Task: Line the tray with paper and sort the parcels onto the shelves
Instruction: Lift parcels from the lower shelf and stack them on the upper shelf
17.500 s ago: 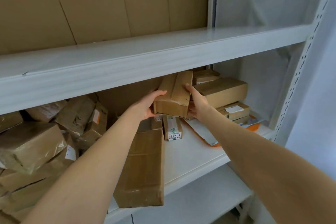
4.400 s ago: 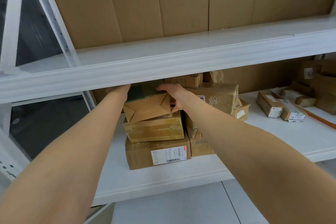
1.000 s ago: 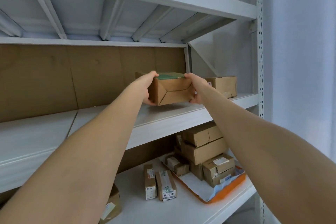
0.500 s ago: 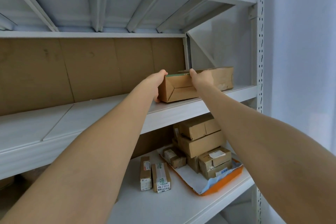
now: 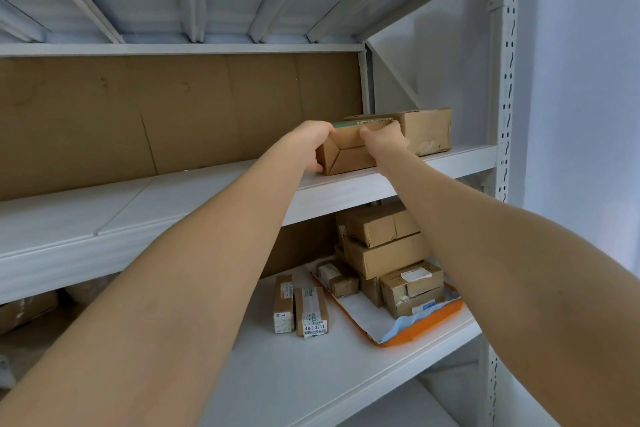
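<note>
A brown parcel with a green top point(image 5: 346, 156) rests on the upper white shelf point(image 5: 207, 198), right beside a larger brown box point(image 5: 427, 130). My left hand point(image 5: 310, 146) grips its left end, fingers curled over the top edge. My right hand point(image 5: 382, 142) holds its right top edge. On the lower shelf point(image 5: 311, 367) an orange tray point(image 5: 419, 326) lined with white paper point(image 5: 360, 314) carries several stacked brown parcels point(image 5: 384, 253).
Two narrow labelled boxes point(image 5: 301, 310) lie left of the tray on the lower shelf. More brown parcels point(image 5: 27, 308) sit at the far left below. A cardboard sheet point(image 5: 173, 114) backs the upper shelf. A perforated white upright point(image 5: 504, 80) stands at the right.
Both hands have carried the green-topped parcel up from the lower shelf and set it down on the upper shelf, sliding it right against the larger box.
</note>
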`<state>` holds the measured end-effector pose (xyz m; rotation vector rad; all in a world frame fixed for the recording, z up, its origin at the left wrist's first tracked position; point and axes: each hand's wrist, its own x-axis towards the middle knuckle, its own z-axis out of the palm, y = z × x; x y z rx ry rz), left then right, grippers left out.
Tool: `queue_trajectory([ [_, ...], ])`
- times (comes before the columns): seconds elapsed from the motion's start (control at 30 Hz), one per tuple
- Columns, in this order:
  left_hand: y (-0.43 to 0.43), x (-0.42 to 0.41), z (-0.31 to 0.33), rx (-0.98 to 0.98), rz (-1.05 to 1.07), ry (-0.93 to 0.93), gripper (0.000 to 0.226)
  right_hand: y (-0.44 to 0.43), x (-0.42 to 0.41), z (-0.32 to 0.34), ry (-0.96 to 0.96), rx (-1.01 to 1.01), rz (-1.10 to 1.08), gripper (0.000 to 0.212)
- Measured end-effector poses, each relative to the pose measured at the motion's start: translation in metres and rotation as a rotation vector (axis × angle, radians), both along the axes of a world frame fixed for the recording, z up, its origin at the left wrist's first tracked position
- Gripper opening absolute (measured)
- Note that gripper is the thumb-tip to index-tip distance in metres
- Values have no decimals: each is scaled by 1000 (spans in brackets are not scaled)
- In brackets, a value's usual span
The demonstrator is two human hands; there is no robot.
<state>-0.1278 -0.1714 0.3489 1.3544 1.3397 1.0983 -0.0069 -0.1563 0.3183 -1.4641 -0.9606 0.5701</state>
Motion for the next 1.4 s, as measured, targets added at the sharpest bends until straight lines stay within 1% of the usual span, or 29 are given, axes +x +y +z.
queue_trajectory([
  [0.07,-3,-1,-1,5,5,-3,44,-4,-4,-1,-16,-24,-24,71],
  [0.2,-17,-6,-5,86,61,7,44,-14,-17,-3,-113,32,-136,62],
  [0.27,-22,-12,-9,190,137,79,42,-22,-26,-4,-174,99,-150,62],
  [0.37,-32,-25,-15,418,273,203,45,-35,-46,-8,-259,197,-117,61],
  [0.47,-49,-40,-24,644,414,399,38,-46,-66,-16,-312,282,-73,55],
  [0.53,-61,-50,-32,767,465,460,35,-55,-80,-21,-335,329,-48,52],
  [0.7,-91,-77,-57,925,593,513,26,-83,-116,-47,-379,462,25,38],
  [0.8,-112,-94,-83,992,623,590,18,-101,-139,-76,-465,523,65,30],
  [0.87,-122,-108,-102,986,641,655,15,-111,-154,-97,-525,528,110,29],
  [1.0,-136,-138,-137,899,675,783,14,-123,-179,-129,-622,530,230,24],
  [1.1,-140,-163,-156,773,667,862,13,-123,-194,-149,-684,511,323,19],
  [1.17,-140,-180,-168,669,651,878,11,-119,-202,-162,-728,442,381,20],
  [1.27,-138,-199,-185,527,628,842,13,-112,-211,-176,-781,233,448,28],
  [1.33,-136,-211,-192,471,618,837,17,-107,-218,-182,-780,115,476,35],
  [1.4,-136,-227,-196,456,627,861,19,-102,-228,-186,-774,54,486,39],
])
